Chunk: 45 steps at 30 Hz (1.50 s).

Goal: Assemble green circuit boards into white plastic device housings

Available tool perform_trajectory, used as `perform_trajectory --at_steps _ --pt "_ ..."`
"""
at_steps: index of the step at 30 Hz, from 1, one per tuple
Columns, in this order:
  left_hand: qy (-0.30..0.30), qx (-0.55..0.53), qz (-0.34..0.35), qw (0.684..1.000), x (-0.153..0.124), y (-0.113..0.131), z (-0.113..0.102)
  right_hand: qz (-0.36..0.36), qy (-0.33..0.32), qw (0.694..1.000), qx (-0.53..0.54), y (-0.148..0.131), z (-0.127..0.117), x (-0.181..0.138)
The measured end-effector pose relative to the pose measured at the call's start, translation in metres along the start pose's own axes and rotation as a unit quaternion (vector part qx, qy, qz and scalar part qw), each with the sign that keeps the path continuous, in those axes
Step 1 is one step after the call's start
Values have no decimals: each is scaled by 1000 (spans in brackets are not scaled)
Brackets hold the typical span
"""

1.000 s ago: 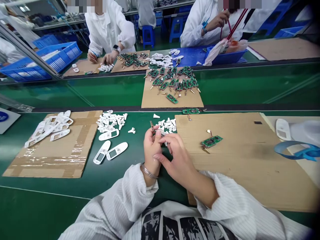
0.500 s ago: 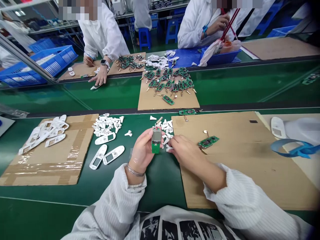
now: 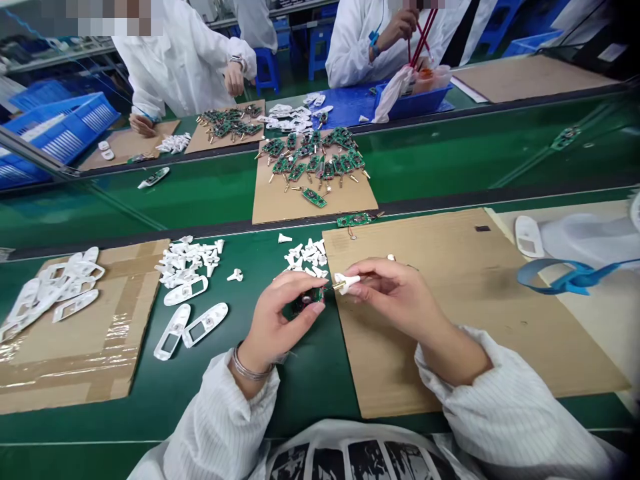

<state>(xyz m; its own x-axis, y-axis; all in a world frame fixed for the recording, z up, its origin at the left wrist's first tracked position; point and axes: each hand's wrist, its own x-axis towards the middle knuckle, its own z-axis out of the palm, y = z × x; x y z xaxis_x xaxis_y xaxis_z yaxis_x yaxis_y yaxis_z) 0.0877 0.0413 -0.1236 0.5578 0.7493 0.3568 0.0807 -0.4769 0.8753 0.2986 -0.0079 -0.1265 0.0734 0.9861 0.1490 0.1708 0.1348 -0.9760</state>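
Note:
My left hand [image 3: 273, 317] pinches a small green circuit board [image 3: 316, 295] by its edges, the component side partly showing. Between the thumb and fingers of my right hand [image 3: 400, 290] is a white plastic tip [image 3: 349, 281]. A brass tube [image 3: 338, 286] lies at the left end of that tip, facing the board; whether it sits inside the tip cannot be made out. Just beyond my hands is a pile of similar white tips [image 3: 307, 255]. Another brass-ended board lies mostly hidden behind my right hand.
White casings [image 3: 173, 331] and more tips [image 3: 187, 260] lie left, beside cardboard [image 3: 120, 347] bearing stacked casings. Right is a large cardboard sheet [image 3: 475, 320] with a blue strap [image 3: 560, 280] beyond. Ahead, a green belt [image 3: 425, 157] carries boards on cardboard [image 3: 265, 207]; co-workers sit opposite.
My right hand has lifted a white tip from the pile and brought it to the brass tube. My left hand has turned the board over. A co-worker's hand has drawn back from the belt.

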Motion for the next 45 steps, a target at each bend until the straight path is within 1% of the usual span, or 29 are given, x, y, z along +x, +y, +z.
perform_trajectory --at_steps 4,7,9,12,14,20,22,24,27,34,37,40,43,45 --pt "-10 125 86 988 3 -3 0 -6 -48 997 -56 0 -3 1" --pt "-3 176 120 977 3 -5 0 -44 -26 994 -96 0 -3 3" --pt "-1 193 131 972 2 -6 1 -54 -24 994 -97 1 -2 3" --pt "-7 208 138 968 2 -6 2 -54 -43 995 -77 2 0 2" --pt "-7 215 143 966 2 -6 3 -55 -43 995 -68 3 1 2" --pt "-2 230 158 960 2 -6 5 -40 -85 990 -108 5 2 2" --pt "-3 235 160 959 1 -6 5 -23 -70 994 -81 7 4 2" --pt "0 240 154 958 1 -6 6 -4 -46 998 -33 10 5 1" --pt "13 237 138 962 0 -5 6 3 -19 1000 17 13 6 0" --pt "23 223 148 963 0 -7 6 68 -16 998 -6 10 6 0" --pt "20 224 151 962 0 -8 7 69 -43 996 -28 8 7 0" --pt "17 226 155 962 0 -8 8 52 -32 997 -47 9 7 0" --pt "16 229 149 962 -1 -9 8 45 -13 999 -21 11 7 0" --pt "21 229 143 962 -1 -9 8 53 -24 998 10 13 5 0"
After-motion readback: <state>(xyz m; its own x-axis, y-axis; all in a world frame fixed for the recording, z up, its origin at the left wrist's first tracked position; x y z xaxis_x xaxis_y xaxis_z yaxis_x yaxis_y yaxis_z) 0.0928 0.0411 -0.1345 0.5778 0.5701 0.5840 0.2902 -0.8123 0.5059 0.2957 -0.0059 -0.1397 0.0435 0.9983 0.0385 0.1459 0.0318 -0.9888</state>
